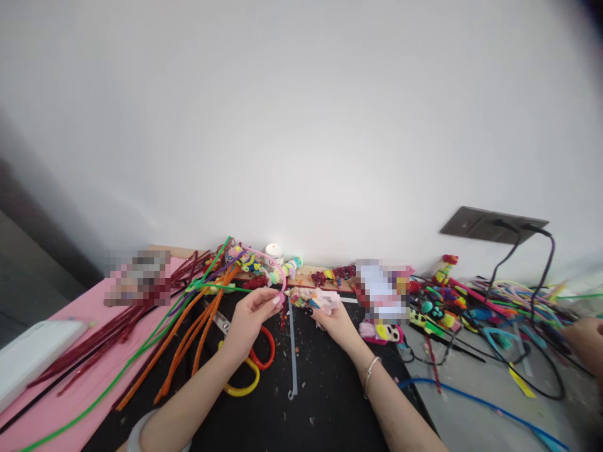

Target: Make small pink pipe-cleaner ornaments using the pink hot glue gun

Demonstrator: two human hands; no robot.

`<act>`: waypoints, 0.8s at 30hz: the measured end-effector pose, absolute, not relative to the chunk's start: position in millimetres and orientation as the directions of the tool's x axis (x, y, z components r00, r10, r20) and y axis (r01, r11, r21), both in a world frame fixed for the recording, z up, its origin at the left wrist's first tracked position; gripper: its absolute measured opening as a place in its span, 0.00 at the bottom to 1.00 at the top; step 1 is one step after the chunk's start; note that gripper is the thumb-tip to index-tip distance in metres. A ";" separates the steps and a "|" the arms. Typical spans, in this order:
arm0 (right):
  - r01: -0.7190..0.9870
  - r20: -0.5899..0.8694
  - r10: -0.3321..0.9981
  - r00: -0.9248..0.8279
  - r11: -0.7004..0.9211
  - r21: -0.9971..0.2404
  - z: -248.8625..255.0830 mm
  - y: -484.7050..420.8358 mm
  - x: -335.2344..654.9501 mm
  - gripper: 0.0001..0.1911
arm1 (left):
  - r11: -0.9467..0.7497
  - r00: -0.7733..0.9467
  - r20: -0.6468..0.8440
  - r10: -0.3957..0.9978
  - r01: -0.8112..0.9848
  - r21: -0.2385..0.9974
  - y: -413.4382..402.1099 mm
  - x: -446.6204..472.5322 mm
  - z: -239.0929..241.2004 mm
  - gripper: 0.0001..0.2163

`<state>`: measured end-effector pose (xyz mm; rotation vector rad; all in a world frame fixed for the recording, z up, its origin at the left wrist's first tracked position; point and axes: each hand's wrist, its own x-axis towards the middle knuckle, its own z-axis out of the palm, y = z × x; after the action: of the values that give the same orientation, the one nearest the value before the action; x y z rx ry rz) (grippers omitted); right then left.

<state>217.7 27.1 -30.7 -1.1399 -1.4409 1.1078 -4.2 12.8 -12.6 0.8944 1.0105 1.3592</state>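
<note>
Above the black mat (330,389), my left hand (257,312) pinches a pink pipe cleaner (276,262) that arches up from its fingertips, with a small pink coil at the pinch. My right hand (332,320) is wrapped around what looks like a pale pink hot glue gun (313,297), smeared with coloured bits. Its tip points left, close to the pink coil; whether they touch I cannot tell. Scissors (257,370) with red and yellow handles lie partly behind my left hand. On the mat between my hands is a long, translucent stick (293,348), like a glue stick.
Orange pipe cleaners (188,339), dark red ones (98,339) and green ones lie left, over a pink surface (61,402). A white box (38,358) sits far left. Fuzzy figures (386,331) and black cables (546,307) are right. Another person's hand (584,339) reaches in.
</note>
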 end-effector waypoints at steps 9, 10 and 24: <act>0.097 0.139 0.984 -0.112 0.150 -0.984 -32.2 28.0 217.7 0.11 | 0.033 -0.045 -0.050 0.998 -0.318 0.947 13.2 -2.8 -12.5 0.21; 0.097 0.134 0.985 -0.113 0.145 -0.985 -32.0 27.8 217.6 0.11 | 0.030 -0.047 -0.047 0.998 -0.313 0.949 13.4 -3.0 -12.6 0.21; 0.112 0.150 0.983 -0.105 0.161 -0.981 -27.3 25.8 217.0 0.07 | 0.010 -0.088 -0.038 0.995 -0.296 0.955 14.0 -5.3 -11.3 0.21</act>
<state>217.0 25.8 -27.3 -1.1306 -1.4381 1.1012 -5.3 14.0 -11.3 0.9222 1.0617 1.3852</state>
